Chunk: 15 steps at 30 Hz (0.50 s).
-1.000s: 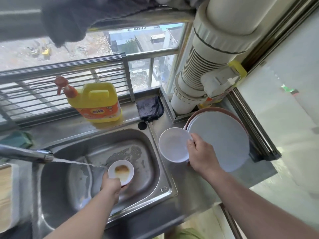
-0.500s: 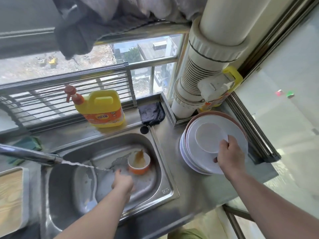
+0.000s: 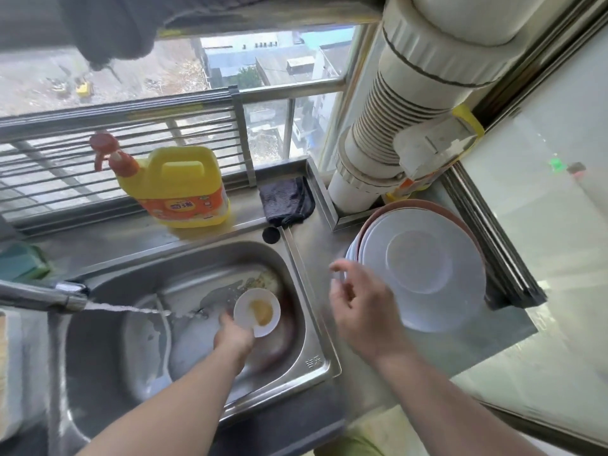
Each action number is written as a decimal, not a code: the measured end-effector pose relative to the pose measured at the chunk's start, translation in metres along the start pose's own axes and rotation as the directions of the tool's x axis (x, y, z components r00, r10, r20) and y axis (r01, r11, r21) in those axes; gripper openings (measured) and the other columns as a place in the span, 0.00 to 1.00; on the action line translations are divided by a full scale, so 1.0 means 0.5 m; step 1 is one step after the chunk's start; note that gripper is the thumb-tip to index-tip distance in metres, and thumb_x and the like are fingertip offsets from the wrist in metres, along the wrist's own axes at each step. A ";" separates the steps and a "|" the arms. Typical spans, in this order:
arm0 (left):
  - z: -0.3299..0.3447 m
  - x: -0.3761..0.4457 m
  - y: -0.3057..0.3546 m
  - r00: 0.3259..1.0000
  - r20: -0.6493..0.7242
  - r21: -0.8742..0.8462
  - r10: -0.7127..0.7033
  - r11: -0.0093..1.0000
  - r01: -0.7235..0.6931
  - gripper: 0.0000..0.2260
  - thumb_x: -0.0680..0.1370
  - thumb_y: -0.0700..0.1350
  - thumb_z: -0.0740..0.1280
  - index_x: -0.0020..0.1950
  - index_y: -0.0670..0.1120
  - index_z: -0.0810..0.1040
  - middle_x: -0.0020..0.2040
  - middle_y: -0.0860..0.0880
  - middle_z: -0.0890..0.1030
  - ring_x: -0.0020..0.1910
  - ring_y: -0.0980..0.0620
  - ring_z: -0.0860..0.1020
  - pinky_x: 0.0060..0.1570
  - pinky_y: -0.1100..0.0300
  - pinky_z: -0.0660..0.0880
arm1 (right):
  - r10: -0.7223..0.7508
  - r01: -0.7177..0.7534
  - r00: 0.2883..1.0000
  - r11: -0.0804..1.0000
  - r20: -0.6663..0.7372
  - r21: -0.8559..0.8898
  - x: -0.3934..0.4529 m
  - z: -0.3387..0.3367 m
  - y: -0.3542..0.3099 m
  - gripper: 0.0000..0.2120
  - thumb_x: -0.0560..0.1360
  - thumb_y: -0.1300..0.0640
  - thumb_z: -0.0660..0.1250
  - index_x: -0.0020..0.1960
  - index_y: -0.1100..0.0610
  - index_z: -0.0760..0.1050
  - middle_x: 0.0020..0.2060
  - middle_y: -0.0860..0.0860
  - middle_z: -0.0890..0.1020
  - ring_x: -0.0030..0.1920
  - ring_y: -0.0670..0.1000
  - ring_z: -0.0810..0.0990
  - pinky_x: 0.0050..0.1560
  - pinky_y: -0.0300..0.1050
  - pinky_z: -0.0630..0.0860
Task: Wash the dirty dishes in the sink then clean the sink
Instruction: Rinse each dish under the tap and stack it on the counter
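- The left hand (image 3: 234,337) reaches into the steel sink (image 3: 309,311) and grips a small white bowl (image 3: 257,312) by its near rim; the fingers are mostly hidden behind the bowl, so only the thumb side at the rim shows.
- The bowl is held over the sink floor, tilted up toward the camera, with a yellow-brown smear inside.
- A dark reddish dish (image 3: 289,327) lies under and behind the bowl; its shape is hard to make out.
- The tap (image 3: 42,296) is cut off at the left edge; its water stream (image 3: 131,310) runs sideways and lands on the sink floor just left of the bowl.
- The right hand (image 3: 363,311) hovers over the bench (image 3: 316,255) between sink and plate stack, fingers (image 3: 342,268) spread and loosely bent, holding nothing; it is blurred.
- The stack of white plates (image 3: 427,291) sits on the bench to the right, a small white plate (image 3: 418,261) on top and a brown rim (image 3: 441,207) behind.
- A yellow detergent jug (image 3: 184,189) and a dark cloth (image 3: 286,200) sit behind the sink; a green sponge (image 3: 19,261) is cut off at the left.
- Half a second ago the right hand was touching the small plate on the stack; it has now let go and drawn back toward the sink.
- The left hand, then empty beside an orange-sided bowl on the sink floor, now holds the bowl lifted.
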<state>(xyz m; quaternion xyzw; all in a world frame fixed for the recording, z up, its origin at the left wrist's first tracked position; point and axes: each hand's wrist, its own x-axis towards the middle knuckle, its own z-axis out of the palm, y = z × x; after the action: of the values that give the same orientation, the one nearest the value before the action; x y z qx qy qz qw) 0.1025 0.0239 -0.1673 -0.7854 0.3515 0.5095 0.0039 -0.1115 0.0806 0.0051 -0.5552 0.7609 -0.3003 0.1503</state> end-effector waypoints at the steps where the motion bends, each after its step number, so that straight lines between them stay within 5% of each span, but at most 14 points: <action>1: 0.002 0.013 -0.006 1.000 -0.006 0.038 0.006 0.999 -0.005 0.31 0.79 0.40 0.62 0.81 0.53 0.60 0.57 0.40 0.79 0.50 0.37 0.79 0.53 0.48 0.79 | 0.045 -0.049 0.981 0.999 0.190 0.018 0.003 0.051 -0.019 0.13 0.80 0.58 0.64 0.64 0.53 0.78 0.43 0.45 0.78 0.42 0.46 0.73 0.45 0.42 0.71; 4: 0.016 0.065 -0.019 0.998 -0.054 0.087 0.015 0.996 -0.010 0.24 0.78 0.40 0.62 0.75 0.51 0.70 0.56 0.39 0.83 0.52 0.35 0.82 0.55 0.46 0.82 | 0.346 -0.331 0.696 0.932 0.630 -0.146 0.017 0.208 -0.035 0.22 0.82 0.57 0.58 0.75 0.51 0.67 0.61 0.56 0.80 0.60 0.58 0.78 0.58 0.50 0.75; 7: 0.026 0.094 -0.028 0.992 -0.101 0.124 0.079 0.990 -0.066 0.17 0.79 0.42 0.63 0.68 0.49 0.73 0.57 0.38 0.83 0.55 0.35 0.81 0.56 0.44 0.81 | 0.497 -0.377 0.503 0.862 0.707 -0.337 0.026 0.318 -0.022 0.38 0.79 0.60 0.60 0.84 0.52 0.46 0.71 0.62 0.72 0.68 0.64 0.75 0.64 0.54 0.75; 10: 0.019 0.089 -0.045 0.993 -0.073 0.187 0.098 0.979 -0.083 0.15 0.81 0.43 0.61 0.67 0.49 0.70 0.56 0.38 0.82 0.54 0.36 0.80 0.55 0.45 0.80 | 0.553 -0.288 0.433 0.833 0.712 -0.472 0.035 0.383 0.004 0.43 0.80 0.59 0.64 0.85 0.55 0.40 0.76 0.67 0.62 0.74 0.64 0.70 0.72 0.55 0.71; 15: -0.003 0.069 -0.097 0.997 -0.067 0.033 -0.028 0.999 0.030 0.08 0.80 0.41 0.59 0.54 0.50 0.76 0.53 0.43 0.80 0.49 0.39 0.79 0.56 0.48 0.81 | 0.420 -0.027 0.510 0.880 0.751 -0.474 0.000 0.424 0.018 0.24 0.80 0.62 0.62 0.75 0.53 0.65 0.60 0.60 0.80 0.58 0.63 0.81 0.51 0.51 0.78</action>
<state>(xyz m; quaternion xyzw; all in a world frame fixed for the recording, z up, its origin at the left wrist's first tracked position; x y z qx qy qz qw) 0.1386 0.0411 -0.2114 -0.8068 0.3488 0.4767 0.0130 0.0007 0.0212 -0.1647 -0.5423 0.7059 0.1881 0.4151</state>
